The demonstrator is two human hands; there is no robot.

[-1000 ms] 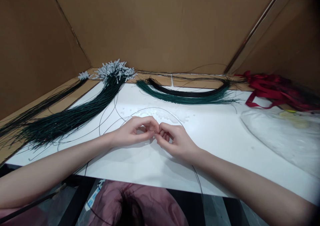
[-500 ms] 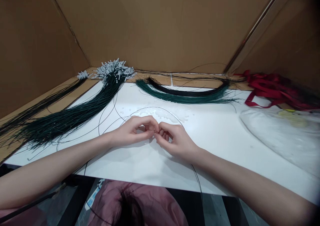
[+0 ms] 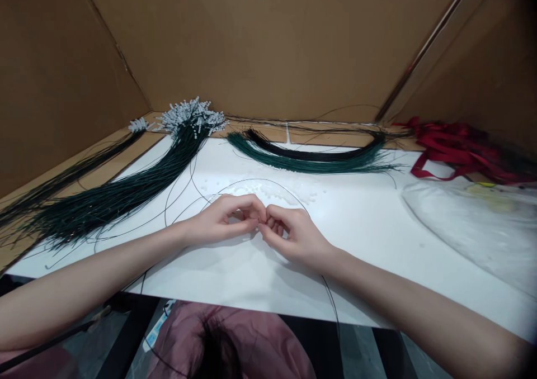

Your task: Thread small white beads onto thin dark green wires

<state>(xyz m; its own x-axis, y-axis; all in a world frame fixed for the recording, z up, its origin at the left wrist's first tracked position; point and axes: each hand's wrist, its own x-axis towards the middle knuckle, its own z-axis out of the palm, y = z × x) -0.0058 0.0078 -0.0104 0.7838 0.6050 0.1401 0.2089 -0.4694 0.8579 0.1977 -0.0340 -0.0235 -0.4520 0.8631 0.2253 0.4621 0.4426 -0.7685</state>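
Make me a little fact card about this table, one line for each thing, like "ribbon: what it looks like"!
Hands: left hand and right hand meet at the fingertips; what they pinch is too small to tell
Table top: white
Beads: small, white, scattered beyond the hands
Left side: long dark green stems with white tips
Back: curved black bundle and green bundle
Ribbon: red, heaped at right
Bag: clear plastic, nearer than the ribbon

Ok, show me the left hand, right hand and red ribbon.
Left hand (image 3: 215,221), head view: near the thumb's base.
Right hand (image 3: 301,235), head view: near the thumb's base.
Red ribbon (image 3: 445,140), head view: left part of the pile.
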